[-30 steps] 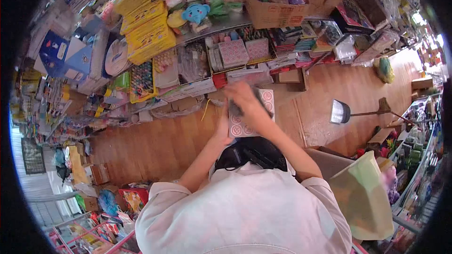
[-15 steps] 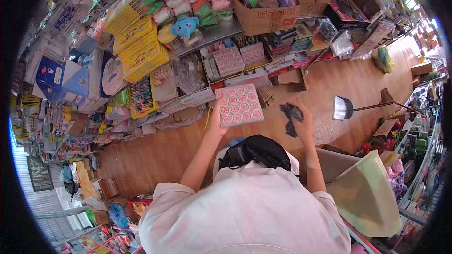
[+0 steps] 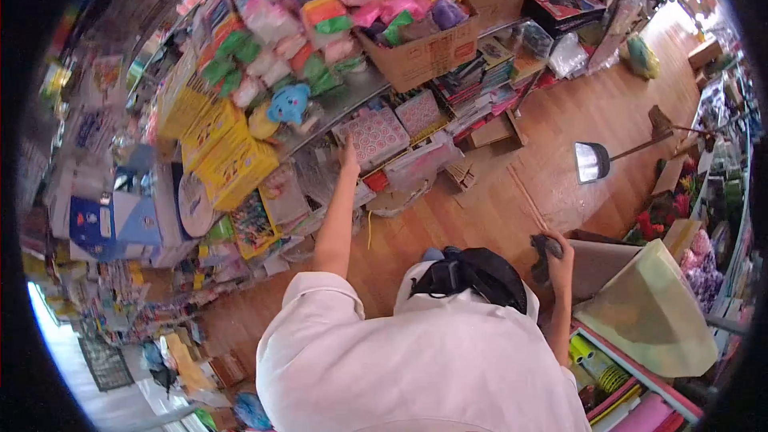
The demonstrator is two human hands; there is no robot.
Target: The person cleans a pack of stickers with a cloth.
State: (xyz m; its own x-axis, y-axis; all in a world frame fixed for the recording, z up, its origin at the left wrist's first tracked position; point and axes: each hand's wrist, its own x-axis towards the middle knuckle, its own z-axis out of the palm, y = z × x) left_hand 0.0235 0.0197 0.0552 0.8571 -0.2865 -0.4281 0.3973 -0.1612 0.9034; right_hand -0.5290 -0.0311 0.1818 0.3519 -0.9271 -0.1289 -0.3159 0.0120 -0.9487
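My left arm is stretched forward to the shelf. There my left hand (image 3: pixel 350 158) grips the left edge of a flat white box printed with rows of red circles (image 3: pixel 374 136). The box lies among the goods in the shelf bin, beside a second similar box (image 3: pixel 418 113). Lower down on the right, my right hand (image 3: pixel 562 256) is closed round a crumpled dark cloth (image 3: pixel 544 259), close to my side and above the floor.
Yellow boxes (image 3: pixel 232 172), a blue elephant toy (image 3: pixel 289 104) and a carton of colourful packets (image 3: pixel 424 56) crowd the shelf. A dustpan (image 3: pixel 592 163) lies on the wooden floor (image 3: pixel 512 192). At right stands a large carton (image 3: pixel 596 274) with a pale yellow sheet (image 3: pixel 656 312).
My left hand has carried the white box forward from in front of me to the shelf bin. My right hand, with the dark cloth, has drawn back toward my body. The view has turned slightly.
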